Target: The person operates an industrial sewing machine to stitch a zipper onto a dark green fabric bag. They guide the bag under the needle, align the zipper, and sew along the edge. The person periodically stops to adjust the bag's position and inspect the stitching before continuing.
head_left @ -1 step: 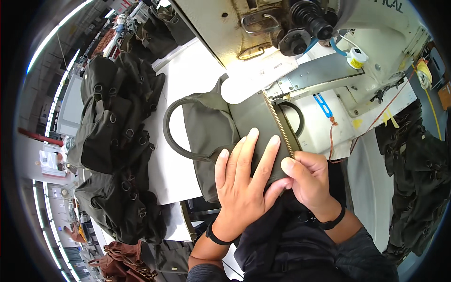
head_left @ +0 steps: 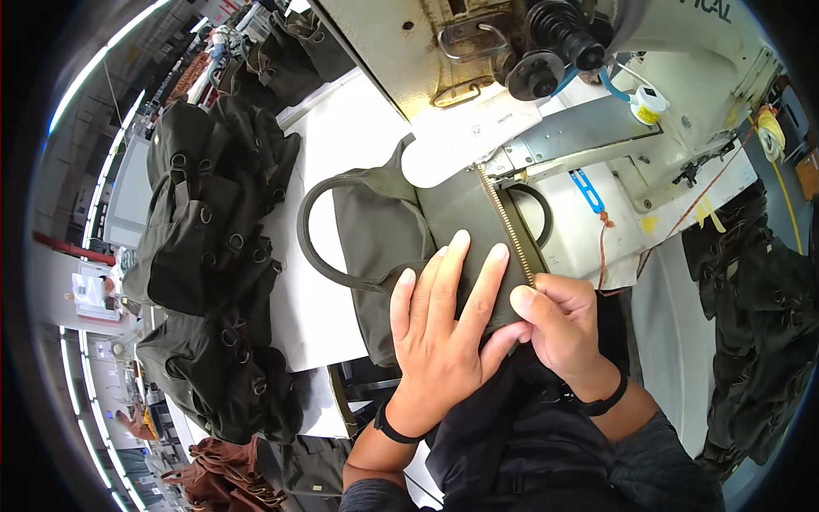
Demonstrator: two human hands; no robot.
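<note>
An olive-green fabric bag lies partly on the white table under the head of a sewing machine. A rounded carrying handle loops out at its left, and part of a second handle shows at the right. Along the bag runs a brass-toothed zipper, its far end at the machine's needle area, which the white guard hides. My left hand lies flat on the fabric, fingers spread. Thumb and bent fingers of my right hand pinch the zipper's near end.
Dark green bags with metal rings are heaped at the left, and more dark fabric pieces hang at the right. A blue slotted tool rests on the machine bed, tied to an orange cord. Brown fabric lies at the lower left.
</note>
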